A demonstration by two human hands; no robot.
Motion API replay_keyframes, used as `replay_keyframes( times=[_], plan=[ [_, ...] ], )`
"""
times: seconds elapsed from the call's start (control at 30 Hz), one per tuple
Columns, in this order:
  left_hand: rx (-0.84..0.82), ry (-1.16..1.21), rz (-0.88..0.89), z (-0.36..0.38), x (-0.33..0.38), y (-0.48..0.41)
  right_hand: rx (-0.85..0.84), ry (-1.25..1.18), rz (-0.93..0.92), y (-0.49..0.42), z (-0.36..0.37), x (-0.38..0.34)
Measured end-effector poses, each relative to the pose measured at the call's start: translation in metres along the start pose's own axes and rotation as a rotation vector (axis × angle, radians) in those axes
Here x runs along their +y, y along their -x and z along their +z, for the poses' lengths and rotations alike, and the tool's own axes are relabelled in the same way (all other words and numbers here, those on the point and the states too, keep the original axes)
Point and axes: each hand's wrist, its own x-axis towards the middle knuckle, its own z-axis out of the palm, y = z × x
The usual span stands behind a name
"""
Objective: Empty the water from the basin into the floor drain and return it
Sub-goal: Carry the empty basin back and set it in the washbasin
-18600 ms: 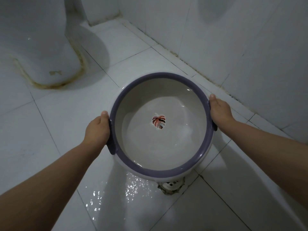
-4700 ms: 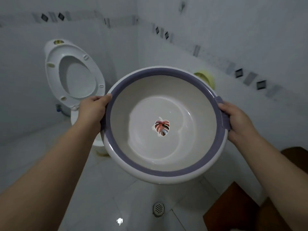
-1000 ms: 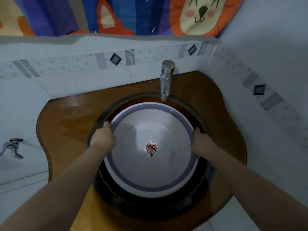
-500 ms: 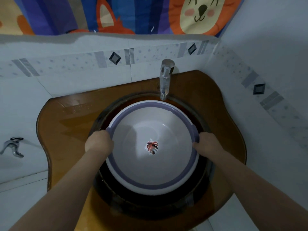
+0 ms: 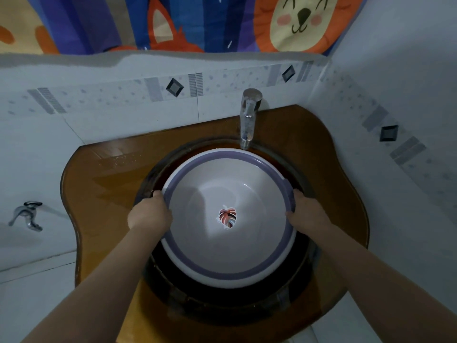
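Both hands grip basin (image 5: pixel 230 248) rim: left hand (image 5: pixel 149 215), right hand (image 5: pixel 308 214). Basin inside dark sink (image 5: pixel 222 308), below faucet (image 5: pixel 248 117).

I hold the basin (image 5: pixel 230 246) by its purple rim, my left hand (image 5: pixel 149 215) on one side and my right hand (image 5: pixel 306 214) on the other. It sits in the dark sink (image 5: pixel 222 305) of the brown worktop (image 5: pixel 103 184), under the tap (image 5: pixel 248 117). A leaf sticker (image 5: pixel 227 217) marks its bottom.
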Motion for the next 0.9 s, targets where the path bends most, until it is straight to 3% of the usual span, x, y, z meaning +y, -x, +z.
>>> replay_keyframes(
  times=[0.23, 0.77, 0.9],
  plan=[
    [-0.079, -0.015, -0.063, -0.003, 0.000, 0.006, 0.008, 0.081, -0.009, -0.014, -0.001, -0.007],
    [-0.051, 0.057, -0.057, -0.003, 0.000, 0.020, 0.001, 0.080, 0.032, -0.015, -0.004, -0.007],
    [0.107, 0.066, -0.043, -0.010, -0.003, 0.034, 0.246, -0.069, 0.017, -0.006, -0.014, -0.002]
  ],
)
